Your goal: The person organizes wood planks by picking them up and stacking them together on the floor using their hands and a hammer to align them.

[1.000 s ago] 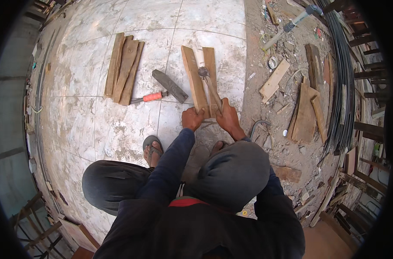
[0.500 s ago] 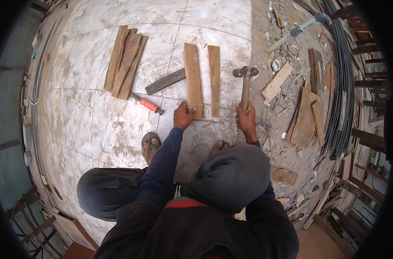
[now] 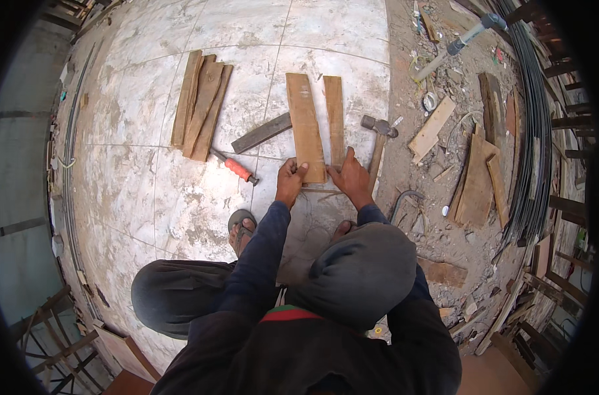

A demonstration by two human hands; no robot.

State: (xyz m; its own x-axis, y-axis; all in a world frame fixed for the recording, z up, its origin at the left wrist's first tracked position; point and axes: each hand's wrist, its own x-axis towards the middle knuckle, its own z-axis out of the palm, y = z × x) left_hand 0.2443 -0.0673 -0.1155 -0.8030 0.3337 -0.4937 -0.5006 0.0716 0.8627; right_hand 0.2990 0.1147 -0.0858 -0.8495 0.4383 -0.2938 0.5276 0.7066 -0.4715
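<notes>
My left hand [image 3: 290, 183] grips the near end of a wide brown board [image 3: 305, 128], its thumb on top. Beside it on the right lies a narrower wooden strip [image 3: 334, 112]. My right hand [image 3: 352, 180] pinches that strip's near end, thumb on one edge and fingers along the other. A hammer [image 3: 377, 158] rests on the ground just right of my right hand, its head pointing away from me. A dark grey wood piece [image 3: 261, 133] slants toward the wide board from the left. Nearer to me lies a red-handled tool [image 3: 240, 170], its tip partly hidden by stacked boards.
Several brown boards [image 3: 206, 108] are stacked at the far left. On the right, rubble holds scrap boards [image 3: 472, 184], a pale wood piece [image 3: 433, 128], a grey pipe [image 3: 454, 47] and a bundle of long black rods [image 3: 535, 125]. My sandalled foot [image 3: 241, 230] is near the left arm.
The hammer has left my right hand and now lies on the ground. That hand has moved left onto the narrow strip. My left hand stays on the wide board.
</notes>
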